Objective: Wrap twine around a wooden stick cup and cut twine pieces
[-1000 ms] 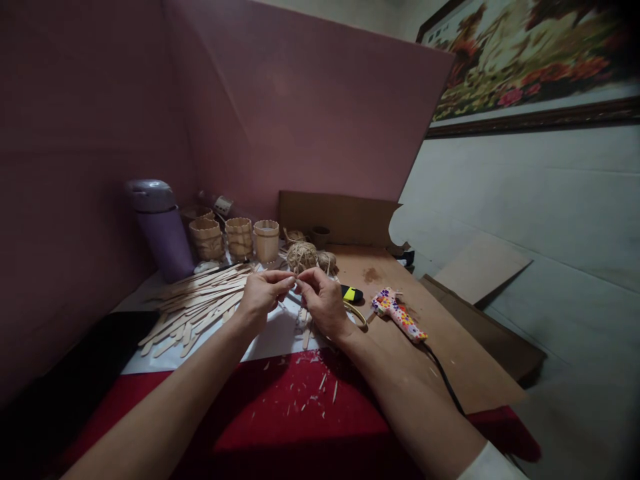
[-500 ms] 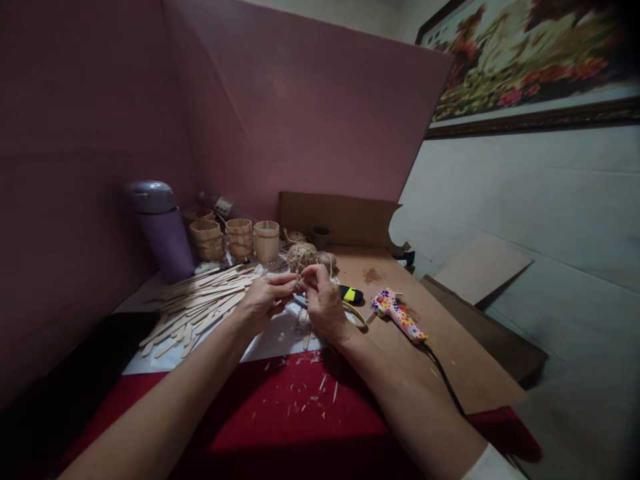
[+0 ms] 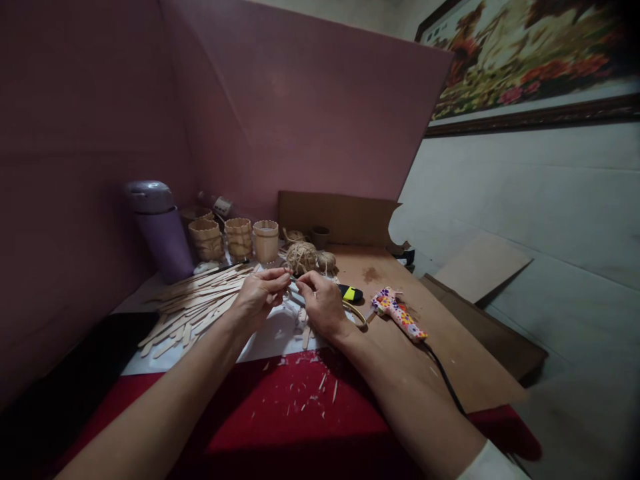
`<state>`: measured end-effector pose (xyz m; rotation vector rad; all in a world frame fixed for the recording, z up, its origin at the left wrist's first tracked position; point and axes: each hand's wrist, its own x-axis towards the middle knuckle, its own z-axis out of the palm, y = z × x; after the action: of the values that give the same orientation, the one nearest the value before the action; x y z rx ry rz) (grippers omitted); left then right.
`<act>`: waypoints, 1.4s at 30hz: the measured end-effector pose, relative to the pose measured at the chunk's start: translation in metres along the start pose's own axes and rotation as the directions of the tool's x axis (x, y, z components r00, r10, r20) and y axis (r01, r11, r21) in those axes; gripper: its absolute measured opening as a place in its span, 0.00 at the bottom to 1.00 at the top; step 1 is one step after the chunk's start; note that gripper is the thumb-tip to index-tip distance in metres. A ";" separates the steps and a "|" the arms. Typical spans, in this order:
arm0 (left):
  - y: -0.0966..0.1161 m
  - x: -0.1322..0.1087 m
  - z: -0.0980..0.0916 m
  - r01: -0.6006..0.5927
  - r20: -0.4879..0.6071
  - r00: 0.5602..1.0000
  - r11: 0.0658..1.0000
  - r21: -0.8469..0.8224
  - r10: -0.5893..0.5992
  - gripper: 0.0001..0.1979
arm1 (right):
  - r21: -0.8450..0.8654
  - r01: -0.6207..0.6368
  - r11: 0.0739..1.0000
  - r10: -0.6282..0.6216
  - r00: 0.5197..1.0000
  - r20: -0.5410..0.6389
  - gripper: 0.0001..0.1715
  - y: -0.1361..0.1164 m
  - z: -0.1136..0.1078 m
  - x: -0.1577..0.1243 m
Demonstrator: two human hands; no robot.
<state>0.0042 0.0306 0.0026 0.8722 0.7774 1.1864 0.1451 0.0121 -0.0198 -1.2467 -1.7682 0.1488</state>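
Note:
In the middle of the table my left hand (image 3: 260, 293) is closed, thumb and forefinger pinched together on something too small to make out. Close beside it, my right hand (image 3: 324, 303) is also closed in a pinch, and what its fingertips hold is hidden. Just behind the fingertips lies a ball of twine (image 3: 301, 257), with a smaller twine ball (image 3: 327, 262) to its right. Loose wooden craft sticks (image 3: 200, 303) are spread to the left of my left hand. A black and yellow tool (image 3: 351, 293) lies right of my right hand, by a roll of tape (image 3: 357, 317).
A flower-patterned glue gun (image 3: 397, 313) with a black cord rests on the cardboard (image 3: 450, 360) at right. Several craft-stick cups (image 3: 266, 241) stand at the back, near a purple bottle (image 3: 167, 233). Wood scraps litter the red cloth (image 3: 280, 413) in front.
My fingertips have moved slightly apart and down from the twine ball. My right hand has lowered a little, and my left hand has shifted slightly left.

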 end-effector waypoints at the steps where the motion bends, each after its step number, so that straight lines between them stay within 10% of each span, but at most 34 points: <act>1: 0.000 0.000 0.000 0.004 0.016 1.000 1.000 0.000 -0.004 0.15 | 0.010 -0.001 1.000 0.001 1.000 -0.001 0.08 0.000 0.000 0.000; 20: -0.003 -0.004 0.005 -0.069 0.085 0.995 0.979 0.193 0.053 0.14 | 0.148 -0.010 0.989 0.025 0.995 -0.101 0.15 -0.004 -0.006 0.006; 26: -0.004 -0.006 0.007 -0.021 0.175 0.983 0.928 0.371 -0.048 0.14 | 0.591 -0.199 0.781 0.179 0.979 0.093 0.12 0.005 -0.002 0.012; 42: 0.000 -0.006 0.002 -0.088 0.193 0.981 0.833 0.546 -0.023 0.11 | 0.667 -0.369 0.647 0.260 0.930 0.261 0.11 0.000 -0.007 0.013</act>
<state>0.0049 0.0249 0.0039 1.4646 0.9677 0.8897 0.1493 0.0194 -0.0083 -0.9494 -1.3546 1.0569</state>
